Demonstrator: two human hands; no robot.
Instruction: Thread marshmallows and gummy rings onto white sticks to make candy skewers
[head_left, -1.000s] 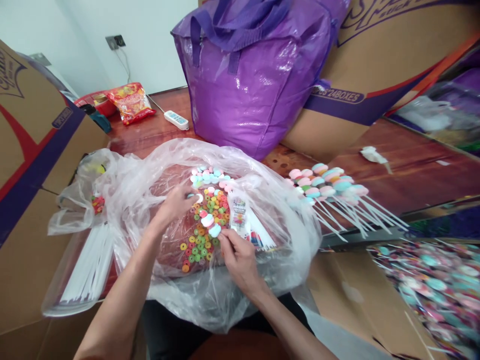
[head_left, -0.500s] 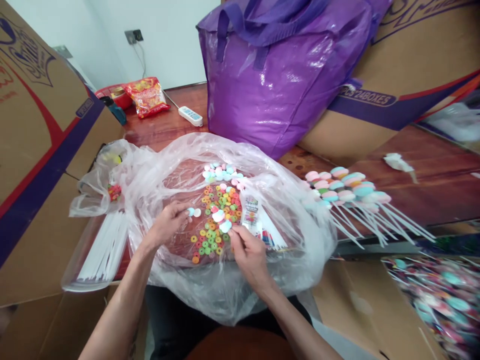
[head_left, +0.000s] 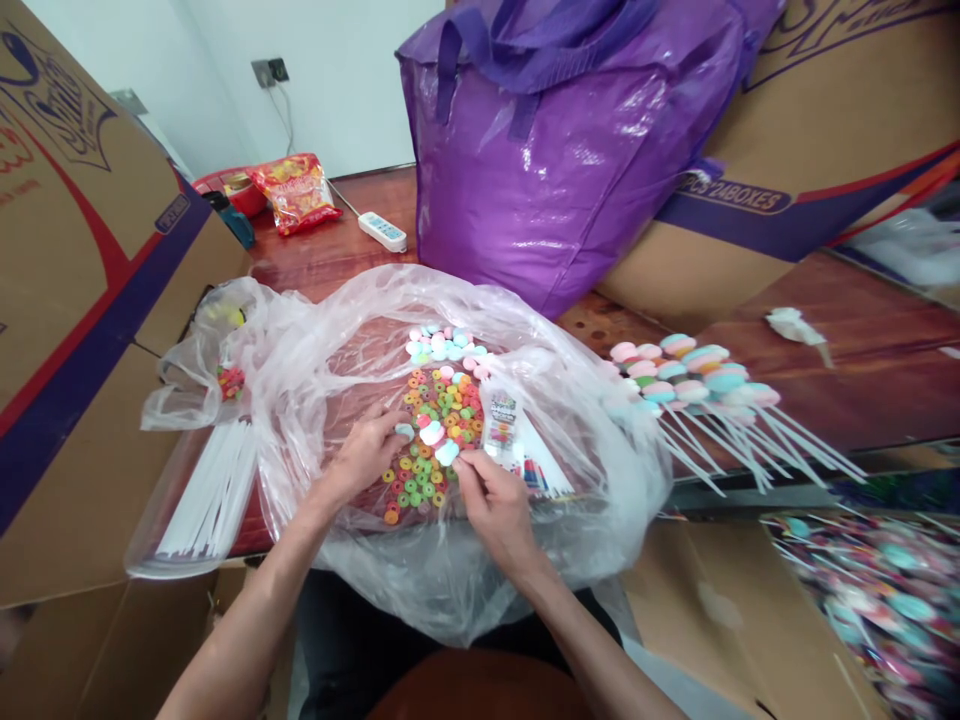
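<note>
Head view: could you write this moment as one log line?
left hand: pinching pale disc | right hand: holding stacked candies | nearby: coloured rings, translucent plastic

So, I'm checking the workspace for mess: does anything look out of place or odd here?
One small thing: a crumpled white scrap, perhaps tissue, lies by itself on the table, past the candy sticks. It looks like litter. The loose candy rings sit amid the plastic, so they don't look spilled.

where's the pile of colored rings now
In the head view, the pile of colored rings lies just left of center within the clear plastic, between the left hand and the printed packet.
</note>
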